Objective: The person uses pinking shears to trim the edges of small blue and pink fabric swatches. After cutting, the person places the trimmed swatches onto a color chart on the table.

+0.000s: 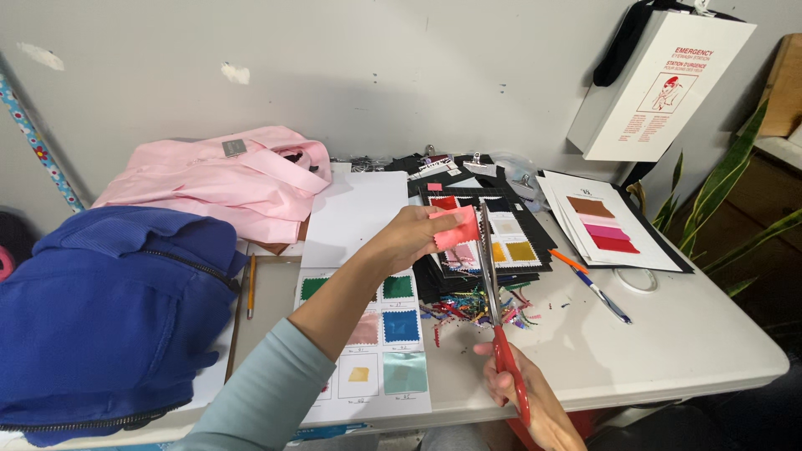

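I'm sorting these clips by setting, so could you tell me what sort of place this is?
Probably a fabric sample workroom: swatch cards on the table, scissors cutting a pink swatch, fabric trimmings.

On the table (668, 334) we see a sheet of fabric squares (376, 334) lying nearest us, with a heap of scraps (480, 307) just to its right and a swatch card (493, 234) behind those. At the far left sits a jacket (100, 317), a bag (225, 179) behind it against the wall. To the right lies a stack of papers (610, 221), two pens (589, 280) before it.
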